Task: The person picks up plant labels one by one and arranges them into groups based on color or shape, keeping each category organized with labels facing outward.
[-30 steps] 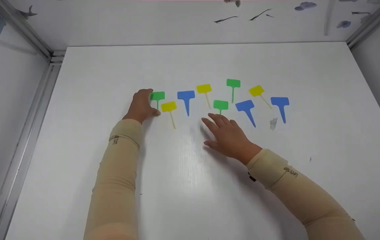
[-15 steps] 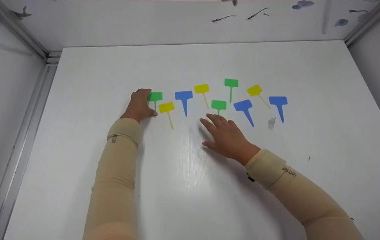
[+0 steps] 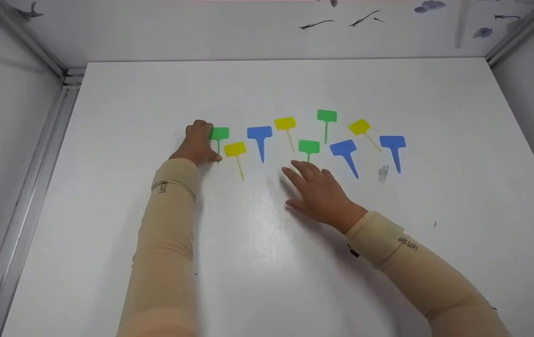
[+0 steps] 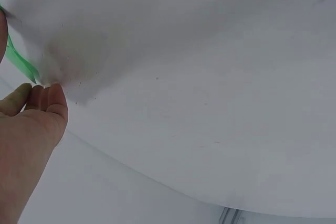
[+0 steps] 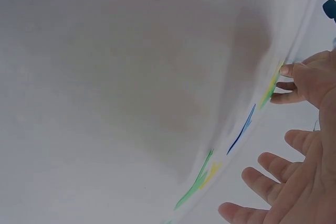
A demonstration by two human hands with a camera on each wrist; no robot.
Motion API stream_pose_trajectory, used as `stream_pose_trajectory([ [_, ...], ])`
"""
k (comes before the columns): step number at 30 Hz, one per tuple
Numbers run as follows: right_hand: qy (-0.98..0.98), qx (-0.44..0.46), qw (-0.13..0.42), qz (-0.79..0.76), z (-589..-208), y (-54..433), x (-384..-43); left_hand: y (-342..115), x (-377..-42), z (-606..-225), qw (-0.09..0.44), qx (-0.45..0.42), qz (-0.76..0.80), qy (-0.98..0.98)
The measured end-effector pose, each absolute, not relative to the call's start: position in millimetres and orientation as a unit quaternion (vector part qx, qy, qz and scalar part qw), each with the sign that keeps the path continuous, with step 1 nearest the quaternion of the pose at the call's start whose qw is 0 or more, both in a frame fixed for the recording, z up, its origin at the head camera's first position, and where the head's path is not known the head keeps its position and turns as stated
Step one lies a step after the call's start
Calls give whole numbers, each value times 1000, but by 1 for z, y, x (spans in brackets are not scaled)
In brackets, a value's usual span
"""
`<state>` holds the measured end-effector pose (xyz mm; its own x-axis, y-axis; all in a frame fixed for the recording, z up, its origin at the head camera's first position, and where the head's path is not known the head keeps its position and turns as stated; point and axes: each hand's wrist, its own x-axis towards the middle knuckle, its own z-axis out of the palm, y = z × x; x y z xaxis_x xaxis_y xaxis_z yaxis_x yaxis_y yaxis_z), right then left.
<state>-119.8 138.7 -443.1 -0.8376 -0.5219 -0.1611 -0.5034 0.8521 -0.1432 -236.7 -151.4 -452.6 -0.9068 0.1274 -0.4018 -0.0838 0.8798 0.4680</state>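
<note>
In the head view, a T-shaped green plant label (image 3: 220, 134) lies flat at the left end of a loose group. My left hand (image 3: 196, 144) holds it across its length, fingertips at the plate's left edge and thumb at the stem's tip. The left wrist view shows this green label (image 4: 21, 65) between thumb and curled fingers. My right hand (image 3: 321, 193), fingers spread and relaxed, hovers palm down below another green label (image 3: 309, 146), whose stem it partly hides. A yellow label (image 3: 234, 149) and a blue label (image 3: 260, 133) lie just right of my left hand.
More labels lie to the right: yellow (image 3: 285, 123), green (image 3: 327, 116), yellow (image 3: 359, 127) and two blue, one tilted (image 3: 343, 148) and one at the end (image 3: 392, 142). A grey smudge (image 3: 383, 173) marks the white table (image 3: 248, 281). Panels enclose its back and sides.
The view shifts slightly with the head. Both hands keep practically the same places, and the labels lie as before.
</note>
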Motion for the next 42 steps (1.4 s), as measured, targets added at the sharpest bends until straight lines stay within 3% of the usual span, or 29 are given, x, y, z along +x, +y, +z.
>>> stream_pose_trajectory([
  [12,958,-255,114,-58,-445,134,-120,-149,-240,-445,241,6,234,942],
  [42,961,-237,121,-67,-446,129,-122,-151,-242,-446,237,9,231,944],
])
